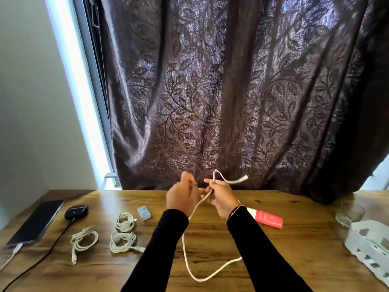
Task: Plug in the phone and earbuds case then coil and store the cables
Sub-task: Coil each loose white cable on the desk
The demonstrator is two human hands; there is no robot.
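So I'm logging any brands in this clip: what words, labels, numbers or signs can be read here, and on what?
Red and white tube, behind the right forearm: white print on it, too blurred to read.
Earbuds case: only a small green light, no text.
Phone: screen dark, nothing written.
Small clear plastic piece, coiled white cables, white basket: no lettering visible.
So nothing is legible.

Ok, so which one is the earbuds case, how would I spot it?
Look at the wooden table, far left, where the black phone lies. Just right of its top end sits the earbuds case, small, rounded and black. Unlike the white cable coils nearby, it shows a tiny green light.
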